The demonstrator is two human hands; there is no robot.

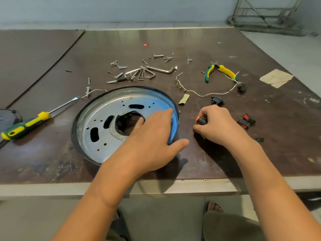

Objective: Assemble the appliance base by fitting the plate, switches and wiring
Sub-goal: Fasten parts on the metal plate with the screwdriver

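On the dark tabletop (pixel 43 159) our left hand (pixel 152 136) lies with fingers (pixel 161 113) straight on the appliance base (pixel 97 119), our right hand (pixel 218 126) at its 3 o'clock grips a black-orange tool (pixel 201 120); shoving the base, we risk scattering the screws (pixel 158 56) at 12 o'clock

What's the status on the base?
Left hand flat on round base. Right hand grips black orange-tipped handle. Red switches loose on table, unfitted.

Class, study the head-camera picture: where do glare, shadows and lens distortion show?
Head view: pale glare streaks the far table; a blue sheen colours the metal plate at its right rim; dark shadows fall under the left hand and the right hand, which grips a black-and-orange handle; the wide lens splays the table's side edges.
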